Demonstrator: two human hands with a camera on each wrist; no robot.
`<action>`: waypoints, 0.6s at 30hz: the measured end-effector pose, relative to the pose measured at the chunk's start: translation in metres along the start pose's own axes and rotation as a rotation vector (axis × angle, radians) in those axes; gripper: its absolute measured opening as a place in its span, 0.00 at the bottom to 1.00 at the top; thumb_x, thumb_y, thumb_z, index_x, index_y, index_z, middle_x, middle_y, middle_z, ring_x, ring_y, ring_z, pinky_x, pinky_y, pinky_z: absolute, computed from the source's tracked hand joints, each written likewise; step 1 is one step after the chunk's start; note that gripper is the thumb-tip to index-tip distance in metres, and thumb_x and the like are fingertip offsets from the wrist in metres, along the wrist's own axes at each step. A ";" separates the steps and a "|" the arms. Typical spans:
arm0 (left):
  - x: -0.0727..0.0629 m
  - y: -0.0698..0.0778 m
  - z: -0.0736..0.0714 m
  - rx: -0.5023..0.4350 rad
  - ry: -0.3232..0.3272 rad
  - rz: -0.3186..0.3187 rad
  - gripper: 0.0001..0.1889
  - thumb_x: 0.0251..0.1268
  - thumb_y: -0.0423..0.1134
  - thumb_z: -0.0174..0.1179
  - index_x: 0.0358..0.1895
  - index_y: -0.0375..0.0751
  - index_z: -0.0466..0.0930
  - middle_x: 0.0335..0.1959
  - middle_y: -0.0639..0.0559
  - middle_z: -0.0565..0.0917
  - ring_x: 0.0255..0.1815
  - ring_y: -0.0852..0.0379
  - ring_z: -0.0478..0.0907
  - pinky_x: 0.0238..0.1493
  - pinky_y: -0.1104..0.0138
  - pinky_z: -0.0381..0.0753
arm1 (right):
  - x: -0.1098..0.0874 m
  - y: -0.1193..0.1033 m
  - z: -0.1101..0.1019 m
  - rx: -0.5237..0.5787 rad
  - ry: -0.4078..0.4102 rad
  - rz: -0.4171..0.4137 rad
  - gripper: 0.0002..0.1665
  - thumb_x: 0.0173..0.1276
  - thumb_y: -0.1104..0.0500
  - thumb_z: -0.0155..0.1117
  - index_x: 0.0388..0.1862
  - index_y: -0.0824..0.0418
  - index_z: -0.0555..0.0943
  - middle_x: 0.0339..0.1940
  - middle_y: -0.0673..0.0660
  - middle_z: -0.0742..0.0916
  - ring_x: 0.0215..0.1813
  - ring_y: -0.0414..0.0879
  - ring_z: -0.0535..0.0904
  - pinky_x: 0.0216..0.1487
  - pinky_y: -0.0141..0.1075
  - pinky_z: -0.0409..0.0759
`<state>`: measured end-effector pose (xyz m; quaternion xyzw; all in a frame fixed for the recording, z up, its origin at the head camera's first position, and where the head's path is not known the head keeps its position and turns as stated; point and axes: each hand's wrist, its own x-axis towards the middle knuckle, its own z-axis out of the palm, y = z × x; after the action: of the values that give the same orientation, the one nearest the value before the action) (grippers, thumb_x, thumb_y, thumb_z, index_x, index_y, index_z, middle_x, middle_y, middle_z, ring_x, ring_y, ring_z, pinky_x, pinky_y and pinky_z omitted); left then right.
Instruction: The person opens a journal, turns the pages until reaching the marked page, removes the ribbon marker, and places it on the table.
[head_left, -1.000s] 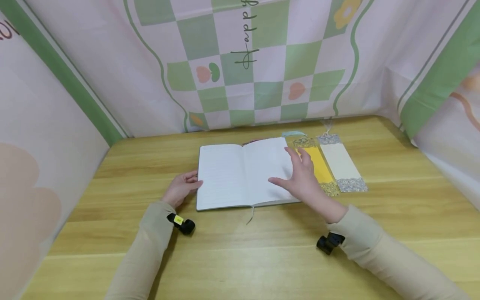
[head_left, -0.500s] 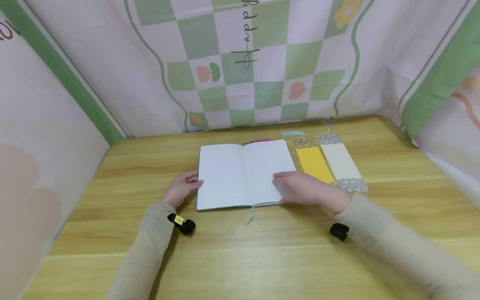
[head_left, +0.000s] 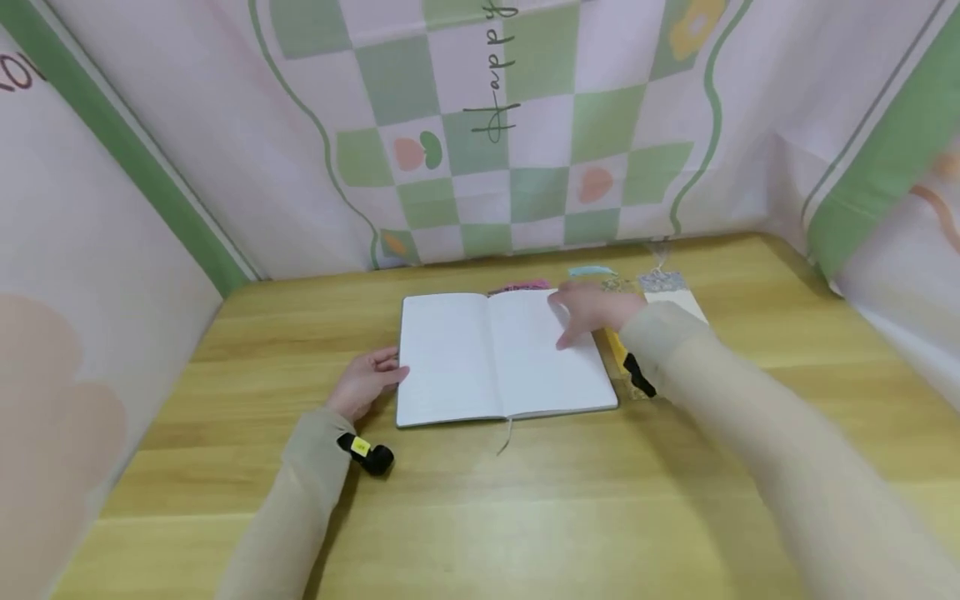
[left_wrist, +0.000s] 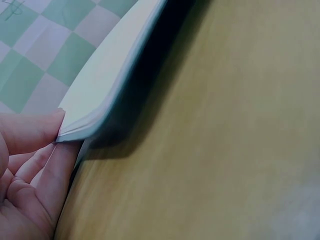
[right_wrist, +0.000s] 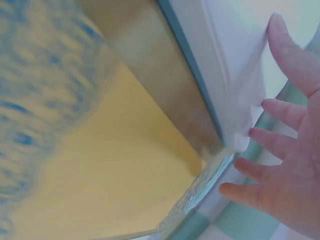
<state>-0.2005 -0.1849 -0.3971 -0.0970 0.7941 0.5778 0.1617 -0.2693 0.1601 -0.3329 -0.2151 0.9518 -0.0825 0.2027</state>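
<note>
An open notebook (head_left: 450, 358) with blank-looking white pages lies on the table. My left hand (head_left: 363, 383) pinches its left edge; the left wrist view shows the thumb (left_wrist: 35, 131) on the page and fingers beneath the cover. At the far right corner of the right page is my right hand (head_left: 588, 307). Its fingers (right_wrist: 275, 142) are spread along the page edge in the right wrist view, thumb over the paper. Under the right forearm, a yellow bookmark (head_left: 617, 350) with patterned ends is partly hidden. A grey ribbon (head_left: 507, 437) hangs from the notebook's near edge.
Right of the yellow bookmark lies a white one (head_left: 667, 292), half covered by the sleeve. A pink strip (head_left: 528, 286) peeks out behind the notebook, and a light blue tassel (head_left: 591, 271) lies nearby. A checked cloth (head_left: 487, 196) hangs behind the wooden table (head_left: 465, 517).
My right hand has gone from over the right page, down to its lower right part, then away to the far right corner. The left hand keeps its hold on the notebook.
</note>
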 end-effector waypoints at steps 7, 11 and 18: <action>0.001 -0.002 0.000 0.009 0.015 0.009 0.28 0.65 0.31 0.58 0.69 0.34 0.63 0.46 0.45 0.78 0.50 0.54 0.74 0.59 0.61 0.77 | 0.020 0.009 -0.009 -0.029 -0.038 0.082 0.61 0.47 0.41 0.76 0.75 0.54 0.55 0.75 0.70 0.53 0.73 0.72 0.41 0.65 0.73 0.46; 0.002 -0.003 0.000 0.013 0.022 0.004 0.28 0.65 0.31 0.58 0.68 0.34 0.64 0.46 0.45 0.79 0.49 0.55 0.75 0.58 0.61 0.77 | 0.030 0.007 -0.010 -0.036 -0.053 0.081 0.62 0.46 0.37 0.75 0.76 0.52 0.54 0.75 0.69 0.54 0.74 0.71 0.41 0.64 0.73 0.49; 0.003 -0.002 -0.001 0.027 0.017 0.011 0.28 0.65 0.31 0.58 0.68 0.34 0.63 0.45 0.46 0.79 0.48 0.55 0.75 0.57 0.61 0.78 | 0.043 0.001 -0.009 -0.033 -0.029 0.019 0.58 0.48 0.40 0.75 0.73 0.59 0.59 0.74 0.69 0.59 0.72 0.69 0.46 0.65 0.69 0.55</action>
<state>-0.2023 -0.1861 -0.3997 -0.0953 0.8037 0.5671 0.1529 -0.3094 0.1428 -0.3401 -0.2104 0.9520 -0.0615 0.2137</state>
